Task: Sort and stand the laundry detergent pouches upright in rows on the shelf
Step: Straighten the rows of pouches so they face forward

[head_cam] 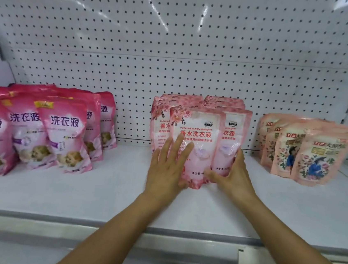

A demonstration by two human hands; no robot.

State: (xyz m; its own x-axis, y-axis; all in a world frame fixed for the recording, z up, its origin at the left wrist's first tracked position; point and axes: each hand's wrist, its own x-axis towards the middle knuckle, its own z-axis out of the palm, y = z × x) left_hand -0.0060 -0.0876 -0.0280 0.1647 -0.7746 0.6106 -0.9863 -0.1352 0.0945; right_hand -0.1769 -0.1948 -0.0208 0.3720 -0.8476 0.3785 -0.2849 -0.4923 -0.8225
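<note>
Mid-shelf (119, 190), the front pale pink pouch (198, 138) is being stood up. The left hand (168, 167) presses it with straight, spread fingers; the right hand (231, 176) curls around its lower right edge. Next, probably squaring it with the row behind.

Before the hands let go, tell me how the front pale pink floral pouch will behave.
The front pale pink floral pouch looks like soft film, bulging low, so it probably sags rather than stays stiff. Its glossy skin may slip. With the left hand flat on its face and the right hand at its base, it likely tips if released.
</note>
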